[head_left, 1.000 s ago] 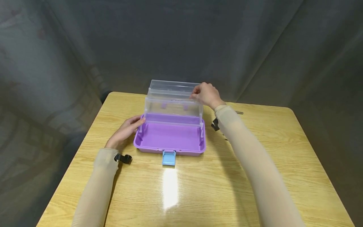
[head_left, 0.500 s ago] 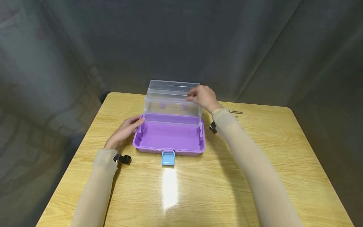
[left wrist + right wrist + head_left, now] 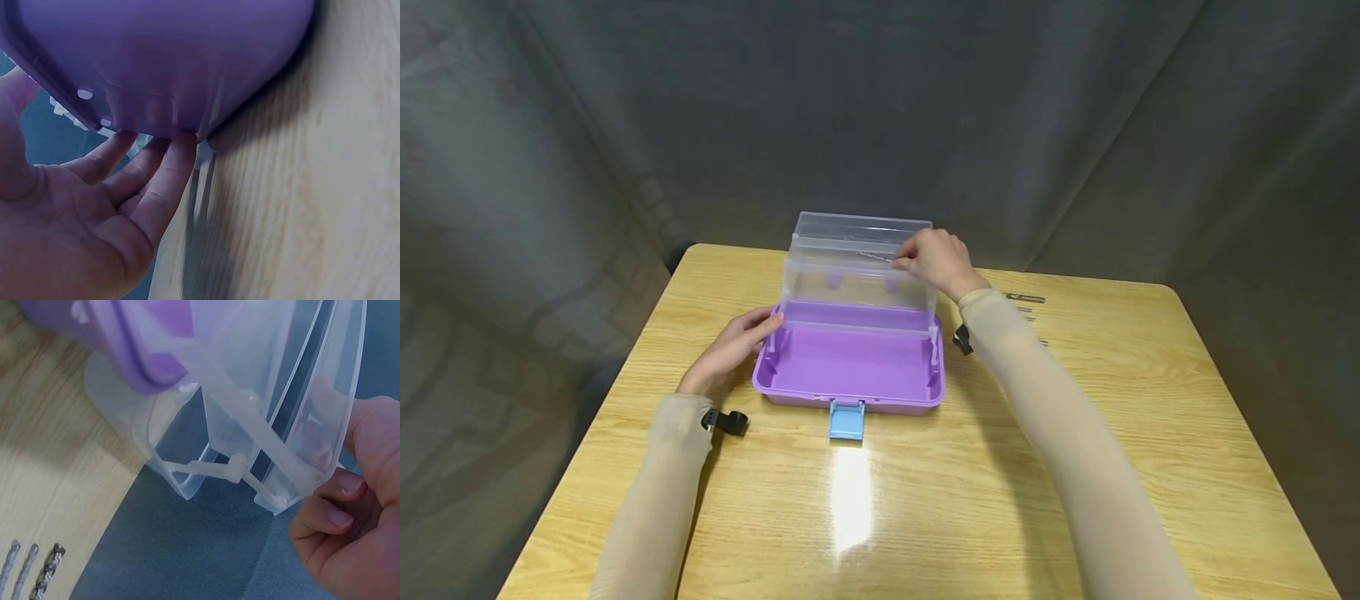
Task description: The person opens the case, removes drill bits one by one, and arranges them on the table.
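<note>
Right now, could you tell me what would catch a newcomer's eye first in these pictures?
The purple storage box stands open at the middle of the wooden table, its clear trays raised behind it. The right hand holds a thin drill bit over the trays, while the left hand touches the box's left end.

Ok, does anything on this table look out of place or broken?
Nothing looks broken. The box stands open, its clear trays raised. Only oddity: drill bits lie loose near the table's far edge.
</note>
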